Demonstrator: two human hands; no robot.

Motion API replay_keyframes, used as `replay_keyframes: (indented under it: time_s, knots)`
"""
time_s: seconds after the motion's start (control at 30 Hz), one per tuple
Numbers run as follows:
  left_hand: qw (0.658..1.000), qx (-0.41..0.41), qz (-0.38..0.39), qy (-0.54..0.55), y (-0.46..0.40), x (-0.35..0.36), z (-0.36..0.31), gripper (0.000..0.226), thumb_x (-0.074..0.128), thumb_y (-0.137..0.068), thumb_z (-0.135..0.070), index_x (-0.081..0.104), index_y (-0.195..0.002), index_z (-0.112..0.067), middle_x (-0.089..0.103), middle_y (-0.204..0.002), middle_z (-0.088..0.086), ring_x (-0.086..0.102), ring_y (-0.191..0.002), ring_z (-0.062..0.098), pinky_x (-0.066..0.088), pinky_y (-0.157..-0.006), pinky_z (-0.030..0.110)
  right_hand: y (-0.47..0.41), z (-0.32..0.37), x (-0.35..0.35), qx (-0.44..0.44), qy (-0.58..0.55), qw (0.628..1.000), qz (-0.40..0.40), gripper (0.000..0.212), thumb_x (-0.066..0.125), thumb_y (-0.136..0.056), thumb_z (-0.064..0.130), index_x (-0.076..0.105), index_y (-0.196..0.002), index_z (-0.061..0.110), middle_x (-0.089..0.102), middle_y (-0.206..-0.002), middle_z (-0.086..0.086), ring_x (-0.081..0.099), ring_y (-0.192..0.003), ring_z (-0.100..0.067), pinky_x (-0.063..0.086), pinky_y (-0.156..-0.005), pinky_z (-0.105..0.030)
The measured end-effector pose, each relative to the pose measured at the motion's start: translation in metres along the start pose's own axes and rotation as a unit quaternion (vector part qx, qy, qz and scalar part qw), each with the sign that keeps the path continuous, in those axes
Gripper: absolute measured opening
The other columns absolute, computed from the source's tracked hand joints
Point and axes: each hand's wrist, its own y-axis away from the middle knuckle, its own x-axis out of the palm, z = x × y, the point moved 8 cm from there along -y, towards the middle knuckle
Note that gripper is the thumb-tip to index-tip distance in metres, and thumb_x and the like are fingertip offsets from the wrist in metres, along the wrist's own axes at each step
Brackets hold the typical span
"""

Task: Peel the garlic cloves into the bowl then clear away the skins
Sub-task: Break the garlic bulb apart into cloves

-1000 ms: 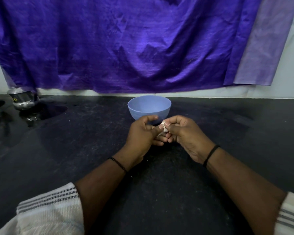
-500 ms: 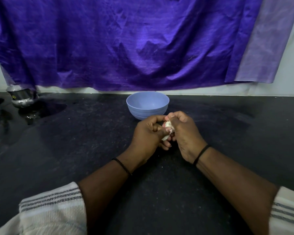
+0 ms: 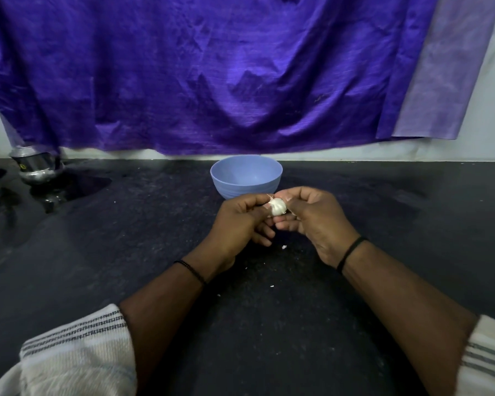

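Both hands pinch the small white papery garlic bulb point(image 3: 277, 206): left hand point(image 3: 240, 221) should steady it while right hand point(image 3: 316, 217) fingertips pry one clove loose, just short of the pale blue plastic bowl point(image 3: 246, 175).

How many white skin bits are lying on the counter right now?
3. One skin bit lies just below the hands, a second lies nearer between the forearms, a third beside the left forearm. Others may be hidden under the hands or lost among the counter's pale specks.
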Motion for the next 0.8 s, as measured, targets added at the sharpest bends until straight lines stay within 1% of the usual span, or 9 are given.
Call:
replay_keyframes:
  time_s: [0.13,0.3,0.37,0.43,0.53,0.6,0.67,0.73,0.8]
  knots:
    - [1.000,-0.001,-0.003,-0.019,0.000,0.000,0.001,0.013,0.063,-0.096,-0.018,0.072,-0.100,-0.009,0.069,-0.080,0.017,0.064,-0.064,0.023,0.056,-0.054,0.033,0.002,0.005,-0.003,-0.012,0.024,1.000,-0.001,0.010,0.060,-0.097,0.005,0.069,-0.100,0.003,0.075,-0.081,-0.015,0.075,-0.067,-0.021,0.060,-0.058,-0.024]
    - [0.999,0.002,-0.022,-0.029,0.001,-0.007,0.002,0.012,0.069,-0.090,-0.009,0.074,-0.101,-0.006,0.073,-0.085,0.019,0.061,-0.062,0.022,0.054,-0.051,0.030,0.002,0.008,-0.004,-0.041,0.108,0.993,-0.017,0.019,0.060,-0.099,0.021,0.074,-0.092,0.010,0.075,-0.079,-0.008,0.069,-0.066,-0.017,0.060,-0.063,-0.031]
    - [1.000,-0.002,-0.020,-0.021,0.000,-0.006,0.002,0.012,0.068,-0.090,-0.007,0.074,-0.100,-0.007,0.073,-0.081,0.012,0.061,-0.061,0.021,0.054,-0.050,0.029,0.001,0.010,-0.010,-0.058,0.129,0.989,-0.037,0.028,0.057,-0.100,0.028,0.076,-0.086,0.012,0.075,-0.075,-0.004,0.066,-0.065,-0.014,0.058,-0.065,-0.032]
    - [1.000,-0.002,-0.022,-0.023,0.000,-0.007,0.001,0.013,0.067,-0.091,-0.007,0.074,-0.102,-0.008,0.072,-0.078,0.006,0.062,-0.061,0.020,0.055,-0.050,0.030,-0.001,0.013,-0.014,-0.079,0.158,0.983,-0.053,0.022,0.059,-0.099,0.021,0.076,-0.087,0.014,0.075,-0.077,-0.004,0.066,-0.068,-0.010,0.056,-0.066,-0.027]
    - [0.999,0.001,-0.034,-0.020,-0.001,-0.010,0.000,0.014,0.065,-0.093,-0.007,0.073,-0.104,-0.009,0.071,-0.076,0.005,0.062,-0.062,0.021,0.055,-0.050,0.030,0.001,0.015,-0.014,-0.093,0.165,0.981,-0.043,0.015,0.063,-0.093,0.004,0.073,-0.096,0.015,0.075,-0.083,-0.004,0.066,-0.067,-0.006,0.051,-0.061,-0.018]
    - [0.999,0.006,-0.039,-0.023,-0.001,-0.011,-0.001,0.016,0.062,-0.095,-0.006,0.072,-0.107,-0.008,0.070,-0.081,0.008,0.060,-0.063,0.020,0.055,-0.049,0.029,0.002,0.015,-0.012,-0.089,0.158,0.983,-0.032,0.007,0.067,-0.093,0.012,0.074,-0.092,0.014,0.074,-0.079,-0.008,0.066,-0.067,-0.010,0.051,-0.061,-0.021]
    - [0.999,0.015,-0.036,-0.032,-0.001,-0.010,-0.002,0.019,0.058,-0.098,-0.006,0.071,-0.111,-0.007,0.069,-0.088,0.012,0.059,-0.065,0.019,0.055,-0.050,0.027,0.005,0.011,-0.006,-0.052,0.132,0.990,0.005,0.011,0.068,-0.093,0.021,0.073,-0.096,0.011,0.073,-0.079,-0.008,0.066,-0.067,-0.015,0.053,-0.060,-0.027]
    - [0.999,0.023,-0.032,-0.033,0.000,-0.009,-0.003,0.021,0.055,-0.099,-0.006,0.071,-0.113,-0.010,0.068,-0.089,0.012,0.059,-0.066,0.018,0.055,-0.050,0.027,0.006,0.008,-0.001,-0.028,0.108,0.993,0.033,0.016,0.070,-0.092,0.020,0.070,-0.102,0.008,0.073,-0.080,-0.006,0.066,-0.064,-0.016,0.054,-0.057,-0.026]
    - [0.999,0.023,-0.029,-0.031,0.000,-0.008,-0.002,0.021,0.054,-0.100,-0.007,0.071,-0.113,-0.011,0.068,-0.088,0.013,0.059,-0.066,0.017,0.055,-0.051,0.027,0.006,0.008,-0.002,-0.028,0.105,0.993,0.034,0.018,0.073,-0.088,0.013,0.069,-0.104,0.005,0.073,-0.081,-0.011,0.065,-0.061,-0.013,0.055,-0.056,-0.025]
